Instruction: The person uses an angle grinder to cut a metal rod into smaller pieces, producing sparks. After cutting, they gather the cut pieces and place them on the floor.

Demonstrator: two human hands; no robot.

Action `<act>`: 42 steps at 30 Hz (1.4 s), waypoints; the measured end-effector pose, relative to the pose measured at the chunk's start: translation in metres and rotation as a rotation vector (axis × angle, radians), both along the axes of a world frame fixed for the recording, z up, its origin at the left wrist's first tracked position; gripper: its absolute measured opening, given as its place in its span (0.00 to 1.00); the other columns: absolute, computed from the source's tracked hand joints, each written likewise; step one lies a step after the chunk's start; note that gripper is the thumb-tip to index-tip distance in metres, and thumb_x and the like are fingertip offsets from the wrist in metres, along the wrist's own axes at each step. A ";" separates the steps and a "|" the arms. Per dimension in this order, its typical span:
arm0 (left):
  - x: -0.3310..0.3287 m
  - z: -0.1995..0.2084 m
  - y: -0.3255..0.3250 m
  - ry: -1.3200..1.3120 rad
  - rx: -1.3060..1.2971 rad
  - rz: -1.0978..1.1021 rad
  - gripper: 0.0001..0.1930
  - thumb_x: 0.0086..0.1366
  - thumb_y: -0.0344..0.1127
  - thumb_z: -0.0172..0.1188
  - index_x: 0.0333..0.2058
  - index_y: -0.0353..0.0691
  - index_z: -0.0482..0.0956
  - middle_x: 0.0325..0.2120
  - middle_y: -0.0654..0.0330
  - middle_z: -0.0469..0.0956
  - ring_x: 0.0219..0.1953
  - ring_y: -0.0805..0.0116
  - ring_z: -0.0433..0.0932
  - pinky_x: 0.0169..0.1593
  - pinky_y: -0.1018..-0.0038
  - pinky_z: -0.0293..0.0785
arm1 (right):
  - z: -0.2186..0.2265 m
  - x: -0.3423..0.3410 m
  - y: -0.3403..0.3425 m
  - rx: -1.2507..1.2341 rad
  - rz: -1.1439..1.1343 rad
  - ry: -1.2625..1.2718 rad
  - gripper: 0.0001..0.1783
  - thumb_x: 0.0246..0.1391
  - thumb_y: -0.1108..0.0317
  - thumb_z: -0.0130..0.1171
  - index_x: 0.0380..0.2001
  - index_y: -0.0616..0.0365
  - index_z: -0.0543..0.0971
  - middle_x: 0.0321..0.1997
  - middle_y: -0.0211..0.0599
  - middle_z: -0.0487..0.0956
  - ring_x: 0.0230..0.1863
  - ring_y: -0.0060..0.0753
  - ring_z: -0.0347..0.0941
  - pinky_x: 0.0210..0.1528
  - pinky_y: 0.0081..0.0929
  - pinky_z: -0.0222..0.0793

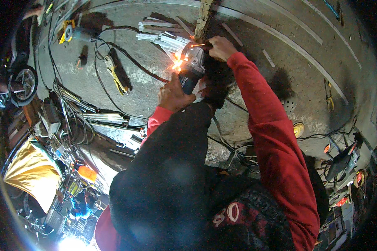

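An angle grinder (191, 77) with a dark body and grey metal head throws bright orange sparks (178, 63) from its left side. My left hand (174, 95) is wrapped round the rear of its body. On the far side of the head, my right hand (222, 49) is closed round a dark side handle. Just beyond the grinder lies a pile of short, pale metal strips (165, 38). The glare hides exactly where the disc meets metal. My dark-trousered knee (184, 125) rises close behind the tool.
Yellowish locking pliers (115, 75) and a second grinder (80, 34) lie to the left among black cables (130, 56). A wooden bar (203, 19) stretches away ahead. Long flat metal strips (276, 40) cross the floor at right. Bright light glares at lower left near an orange container (87, 173).
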State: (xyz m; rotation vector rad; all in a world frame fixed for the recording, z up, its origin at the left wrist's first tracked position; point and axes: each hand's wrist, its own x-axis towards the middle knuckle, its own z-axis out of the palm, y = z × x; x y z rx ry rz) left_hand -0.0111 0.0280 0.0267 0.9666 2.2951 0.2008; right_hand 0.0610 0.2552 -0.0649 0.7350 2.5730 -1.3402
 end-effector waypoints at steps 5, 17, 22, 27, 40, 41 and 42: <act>-0.001 0.000 0.001 -0.024 -0.067 0.015 0.40 0.37 0.51 0.69 0.45 0.36 0.60 0.31 0.38 0.77 0.34 0.36 0.77 0.39 0.50 0.74 | -0.008 -0.001 -0.001 0.070 0.016 0.042 0.16 0.33 0.65 0.57 0.27 0.65 0.78 0.30 0.56 0.78 0.36 0.58 0.76 0.41 0.46 0.72; 0.000 0.005 0.003 0.000 -0.118 -0.001 0.35 0.40 0.48 0.64 0.43 0.34 0.60 0.31 0.37 0.77 0.35 0.36 0.77 0.41 0.51 0.72 | -0.009 -0.003 0.001 -0.004 -0.021 -0.053 0.16 0.35 0.65 0.55 0.28 0.65 0.78 0.34 0.58 0.78 0.39 0.61 0.75 0.44 0.48 0.71; -0.001 0.007 0.005 0.012 -0.076 -0.019 0.35 0.39 0.47 0.64 0.43 0.34 0.60 0.30 0.38 0.77 0.34 0.37 0.77 0.41 0.51 0.72 | -0.007 -0.003 0.002 -0.012 -0.012 -0.069 0.17 0.36 0.64 0.55 0.29 0.65 0.78 0.37 0.58 0.78 0.41 0.60 0.75 0.46 0.47 0.71; 0.000 0.009 0.007 -0.017 -0.054 0.001 0.34 0.39 0.46 0.65 0.43 0.35 0.60 0.31 0.39 0.77 0.35 0.38 0.77 0.41 0.52 0.72 | -0.006 -0.004 -0.001 -0.012 -0.053 -0.026 0.18 0.37 0.64 0.54 0.30 0.66 0.78 0.37 0.59 0.78 0.41 0.60 0.75 0.46 0.47 0.71; 0.001 0.003 0.004 -0.008 -0.070 -0.008 0.35 0.40 0.47 0.64 0.43 0.34 0.59 0.31 0.39 0.77 0.36 0.38 0.77 0.42 0.52 0.72 | -0.025 0.009 0.005 0.079 0.136 0.138 0.13 0.40 0.71 0.52 0.29 0.69 0.76 0.32 0.60 0.76 0.37 0.62 0.73 0.39 0.46 0.70; 0.000 0.003 0.004 -0.007 -0.064 -0.007 0.35 0.40 0.47 0.64 0.43 0.34 0.59 0.31 0.39 0.77 0.36 0.38 0.77 0.42 0.52 0.72 | -0.025 0.009 0.006 0.074 0.130 0.125 0.13 0.39 0.71 0.52 0.29 0.69 0.76 0.32 0.59 0.76 0.37 0.62 0.73 0.39 0.46 0.70; 0.000 0.002 0.004 -0.006 -0.059 -0.006 0.35 0.39 0.47 0.64 0.43 0.34 0.59 0.31 0.39 0.77 0.36 0.38 0.77 0.42 0.52 0.72 | -0.025 0.009 0.006 0.078 0.133 0.064 0.14 0.39 0.71 0.52 0.31 0.68 0.77 0.32 0.59 0.76 0.37 0.61 0.73 0.39 0.46 0.70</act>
